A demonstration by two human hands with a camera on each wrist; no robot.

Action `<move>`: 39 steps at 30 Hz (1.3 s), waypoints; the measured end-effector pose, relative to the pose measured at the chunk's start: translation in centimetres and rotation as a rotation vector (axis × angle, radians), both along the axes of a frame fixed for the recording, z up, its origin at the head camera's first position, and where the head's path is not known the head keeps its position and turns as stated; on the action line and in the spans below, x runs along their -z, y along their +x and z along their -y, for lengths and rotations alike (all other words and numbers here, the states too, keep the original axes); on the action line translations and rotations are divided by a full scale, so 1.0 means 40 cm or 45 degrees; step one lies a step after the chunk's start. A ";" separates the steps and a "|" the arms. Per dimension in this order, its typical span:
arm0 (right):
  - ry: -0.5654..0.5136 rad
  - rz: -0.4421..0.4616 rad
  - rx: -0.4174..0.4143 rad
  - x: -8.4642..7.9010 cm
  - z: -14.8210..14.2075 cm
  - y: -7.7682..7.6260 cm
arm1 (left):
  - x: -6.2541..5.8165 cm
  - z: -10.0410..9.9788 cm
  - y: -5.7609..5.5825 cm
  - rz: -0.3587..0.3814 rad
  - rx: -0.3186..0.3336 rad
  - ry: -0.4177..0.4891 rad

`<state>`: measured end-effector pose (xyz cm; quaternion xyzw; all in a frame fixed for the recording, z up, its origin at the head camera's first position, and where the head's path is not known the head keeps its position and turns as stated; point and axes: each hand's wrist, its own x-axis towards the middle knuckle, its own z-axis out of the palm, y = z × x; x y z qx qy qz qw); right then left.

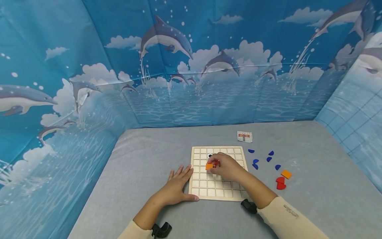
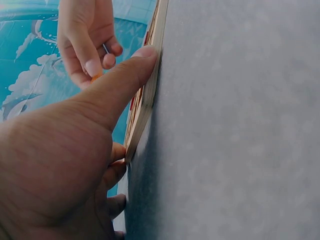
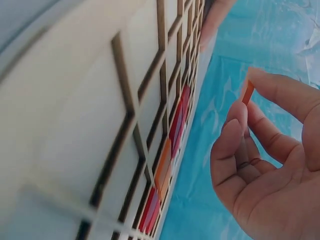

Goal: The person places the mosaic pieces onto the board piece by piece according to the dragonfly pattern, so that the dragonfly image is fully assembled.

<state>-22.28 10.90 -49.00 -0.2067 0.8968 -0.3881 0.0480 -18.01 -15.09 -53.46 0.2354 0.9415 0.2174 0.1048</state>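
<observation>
In the head view my right hand (image 1: 228,166) pinches an orange square tile (image 1: 209,166) between thumb and fingertips, above the wooden grid board (image 1: 206,192). The right wrist view shows the pinched orange tile (image 3: 248,92) nearly edge-on, apart from the board. Red pieces (image 3: 178,120) and another orange tile (image 3: 162,167) lie in the board's cells there. The right fingers partly cover these in the head view. My left hand (image 1: 176,188) rests at the board's left side, fingers spread and straight against the edge. Its thumb (image 2: 142,55) touches the near edge.
Right of the board lie several blue half-round pieces (image 1: 255,161), an orange square tile (image 1: 286,174) and red pieces (image 1: 281,186). A printed pattern card (image 1: 244,136) lies behind the board. The grey table (image 1: 149,149) meets a dolphin-print curtain (image 1: 191,99) at the back.
</observation>
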 end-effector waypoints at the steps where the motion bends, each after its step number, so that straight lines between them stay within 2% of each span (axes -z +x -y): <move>1: 0.008 0.001 -0.004 0.001 0.006 -0.003 | 0.000 0.001 -0.001 0.001 0.000 0.000; 13: 0.128 0.024 0.012 0.018 0.060 -0.026 | -0.008 0.002 0.005 0.009 0.007 0.024; 28: 0.312 -0.036 -0.026 0.026 0.087 -0.047 | -0.013 0.001 0.008 0.013 0.002 0.017; 39: 0.316 -0.011 -0.015 0.035 0.088 -0.050 | -0.010 0.001 0.008 0.006 0.001 0.007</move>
